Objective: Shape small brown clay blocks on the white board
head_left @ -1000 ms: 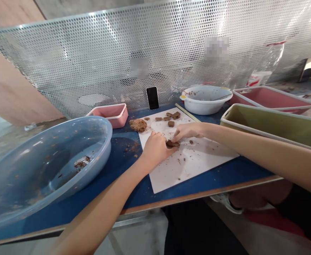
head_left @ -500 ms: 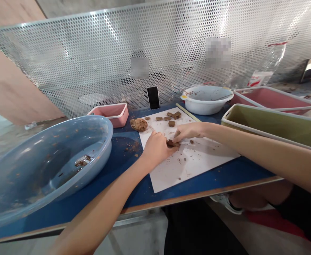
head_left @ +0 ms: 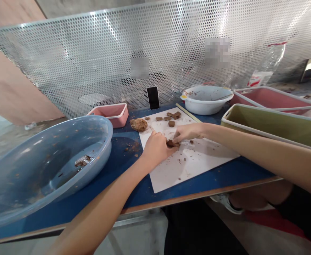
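Observation:
Between my two hands, low over the white sheet, is a brown clay-like piece. My left hand is closed around its left side, with the thumb along the near edge. From the right, my right hand pinches the same piece with its fingertips; the fingers partly hide it. Small brown crumbs lie on the sheet around both hands. Beyond them, at the sheet's far end, are several brown pieces, among them a blocky one. A rough, crumbly brown lump sits at the sheet's far left corner.
A large blue basin fills the left. Behind are a small pink bin, an upright phone and a white basin. On the right stand a green bin, a pink bin and a plastic bottle. Perforated metal mesh borders the back.

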A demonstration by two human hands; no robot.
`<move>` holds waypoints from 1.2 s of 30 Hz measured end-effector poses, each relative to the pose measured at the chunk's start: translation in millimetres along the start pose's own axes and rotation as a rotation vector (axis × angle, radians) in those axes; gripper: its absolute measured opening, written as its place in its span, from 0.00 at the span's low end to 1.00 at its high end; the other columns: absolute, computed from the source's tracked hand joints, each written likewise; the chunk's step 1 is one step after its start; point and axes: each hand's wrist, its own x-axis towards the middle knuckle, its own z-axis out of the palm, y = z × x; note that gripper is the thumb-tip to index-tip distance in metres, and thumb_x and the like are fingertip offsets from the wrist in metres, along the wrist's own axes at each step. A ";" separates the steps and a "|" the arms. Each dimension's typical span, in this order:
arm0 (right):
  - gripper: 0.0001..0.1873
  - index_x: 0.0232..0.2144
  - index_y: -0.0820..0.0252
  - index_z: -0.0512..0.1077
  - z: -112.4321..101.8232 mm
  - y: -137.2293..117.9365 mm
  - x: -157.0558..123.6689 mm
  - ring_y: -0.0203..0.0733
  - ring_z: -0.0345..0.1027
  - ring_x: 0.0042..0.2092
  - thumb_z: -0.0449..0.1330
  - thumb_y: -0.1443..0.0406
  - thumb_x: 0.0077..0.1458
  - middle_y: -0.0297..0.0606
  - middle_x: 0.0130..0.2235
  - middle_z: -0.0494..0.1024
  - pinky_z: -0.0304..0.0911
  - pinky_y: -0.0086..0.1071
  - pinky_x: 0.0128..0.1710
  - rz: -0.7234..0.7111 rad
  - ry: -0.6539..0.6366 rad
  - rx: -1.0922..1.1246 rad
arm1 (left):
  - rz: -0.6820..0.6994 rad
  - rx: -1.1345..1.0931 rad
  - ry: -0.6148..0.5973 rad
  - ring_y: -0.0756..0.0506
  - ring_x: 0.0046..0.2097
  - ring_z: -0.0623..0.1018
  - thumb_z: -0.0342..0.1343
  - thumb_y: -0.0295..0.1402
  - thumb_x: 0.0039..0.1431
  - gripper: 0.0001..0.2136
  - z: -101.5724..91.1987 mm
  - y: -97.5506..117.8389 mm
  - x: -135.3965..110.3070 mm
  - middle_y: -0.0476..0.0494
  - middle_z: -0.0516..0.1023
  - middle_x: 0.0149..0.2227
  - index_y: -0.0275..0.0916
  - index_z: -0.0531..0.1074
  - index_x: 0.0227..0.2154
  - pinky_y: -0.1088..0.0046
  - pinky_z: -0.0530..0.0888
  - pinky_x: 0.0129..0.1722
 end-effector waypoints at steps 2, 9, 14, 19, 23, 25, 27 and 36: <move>0.23 0.21 0.56 0.76 -0.2 1.3 1.0 0.48 0.68 0.38 0.74 0.47 0.56 0.40 0.29 0.74 0.62 0.37 0.35 -0.014 -0.031 0.008 | 0.018 -0.001 0.004 0.35 0.40 0.79 0.71 0.46 0.67 0.24 1.7 -1.9 -0.1 0.39 0.77 0.25 0.43 0.73 0.18 0.52 0.78 0.52; 0.23 0.22 0.56 0.77 -0.8 0.5 -0.4 0.49 0.70 0.40 0.76 0.47 0.53 0.41 0.31 0.79 0.63 0.39 0.39 -0.025 -0.033 0.110 | 0.040 0.031 0.006 0.34 0.40 0.80 0.70 0.48 0.69 0.23 5.4 -5.5 0.5 0.37 0.78 0.27 0.42 0.77 0.20 0.50 0.78 0.52; 0.23 0.21 0.53 0.77 -2.6 2.7 -1.1 0.57 0.75 0.45 0.76 0.47 0.55 0.44 0.36 0.84 0.69 0.44 0.45 0.056 0.005 0.167 | 0.035 0.051 0.015 0.36 0.38 0.79 0.68 0.50 0.70 0.24 6.3 -6.4 0.8 0.39 0.77 0.26 0.42 0.78 0.21 0.51 0.78 0.51; 0.22 0.21 0.53 0.79 -3.6 1.0 -4.4 0.57 0.77 0.47 0.77 0.46 0.52 0.45 0.35 0.85 0.71 0.44 0.47 0.025 -0.070 0.188 | -0.008 0.044 -0.003 0.32 0.44 0.81 0.70 0.51 0.67 0.23 3.4 -4.2 0.4 0.36 0.79 0.28 0.41 0.79 0.23 0.50 0.79 0.50; 0.21 0.22 0.54 0.80 -3.6 -2.9 -6.8 0.57 0.77 0.46 0.80 0.47 0.46 0.45 0.34 0.85 0.71 0.42 0.45 0.031 -0.058 0.205 | -0.018 0.039 -0.024 0.31 0.44 0.81 0.70 0.50 0.68 0.23 1.3 -2.5 -0.5 0.37 0.78 0.27 0.41 0.79 0.22 0.50 0.79 0.52; 0.21 0.21 0.54 0.80 -3.5 -4.1 -7.1 0.56 0.77 0.46 0.80 0.48 0.46 0.44 0.33 0.84 0.71 0.41 0.44 0.052 -0.049 0.193 | -0.017 0.037 -0.017 0.32 0.43 0.81 0.70 0.49 0.68 0.22 0.7 -2.2 -0.6 0.38 0.78 0.27 0.42 0.78 0.22 0.49 0.79 0.53; 0.20 0.21 0.54 0.79 -3.3 -4.8 -7.0 0.56 0.77 0.45 0.80 0.50 0.48 0.43 0.32 0.83 0.70 0.41 0.43 0.063 -0.039 0.178 | -0.022 0.035 -0.010 0.32 0.44 0.81 0.70 0.49 0.67 0.22 0.0 -1.7 -0.6 0.38 0.79 0.28 0.42 0.78 0.22 0.50 0.79 0.52; 0.18 0.23 0.54 0.77 -2.4 -3.8 -3.1 0.51 0.75 0.46 0.74 0.52 0.57 0.40 0.37 0.84 0.68 0.37 0.41 0.113 -0.001 0.199 | -0.041 0.057 -0.016 0.35 0.41 0.81 0.70 0.48 0.68 0.24 -4.0 2.4 -0.4 0.38 0.79 0.28 0.42 0.75 0.20 0.52 0.79 0.52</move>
